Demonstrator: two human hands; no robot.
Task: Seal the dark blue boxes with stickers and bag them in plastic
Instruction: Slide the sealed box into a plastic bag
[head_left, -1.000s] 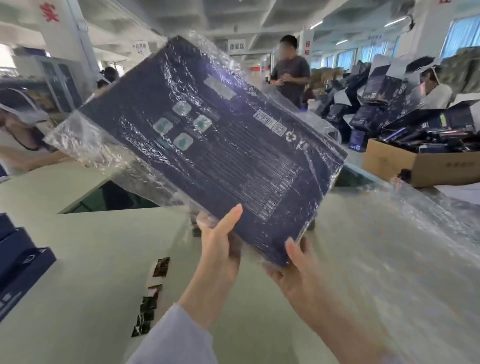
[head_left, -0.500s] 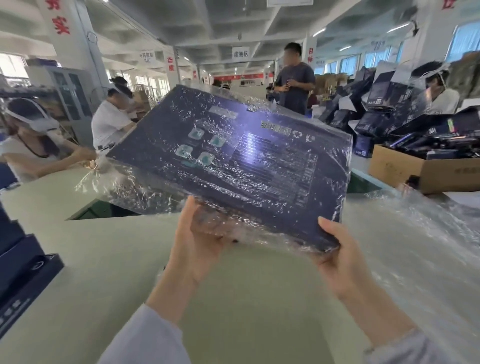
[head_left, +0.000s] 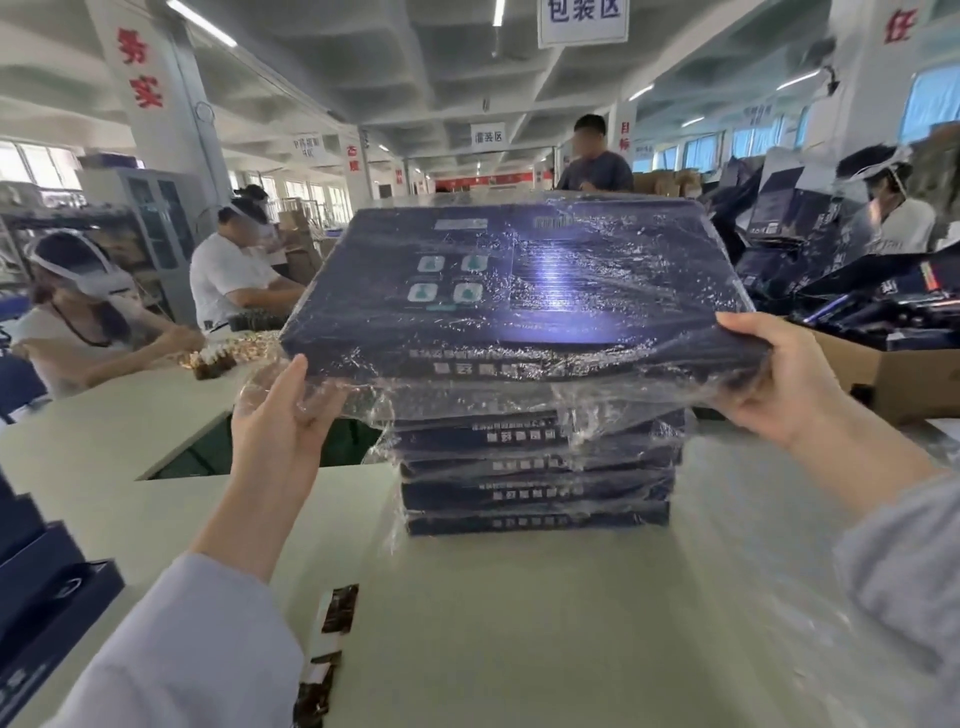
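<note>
The right hand (head_left: 769, 384) grips the near right corner of the bagged box (head_left: 519, 291), with the thumb lying on top and the fingers curled underneath. The left hand (head_left: 283, 415) is at the near left corner. Its fingers are straight and point upward, pressing against the loose plastic bag (head_left: 363, 395) that hangs off that edge rather than closing round anything.

The dark blue box lies flat and level between the two hands, printed face up, with light glaring off the wrinkled film. It sits directly over a stack (head_left: 535, 478) of several similar wrapped boxes. Slack plastic hides the seam, so it may be resting on the top one or hovering just above it; I cannot tell which.

The stack stands on a pale table (head_left: 519, 649). A sticker strip (head_left: 332, 639) with dark labels lies on the table near the left sleeve. Unbagged boxes (head_left: 47, 587) are piled at the left edge, and clear plastic sheets (head_left: 779, 597) are spread on the right side.

Beyond the right hand, a cardboard carton (head_left: 904, 384) holds more dark packaging. Two seated workers (head_left: 228, 275) are at a table to the left, and a standing person (head_left: 595, 166) is behind the stack.
</note>
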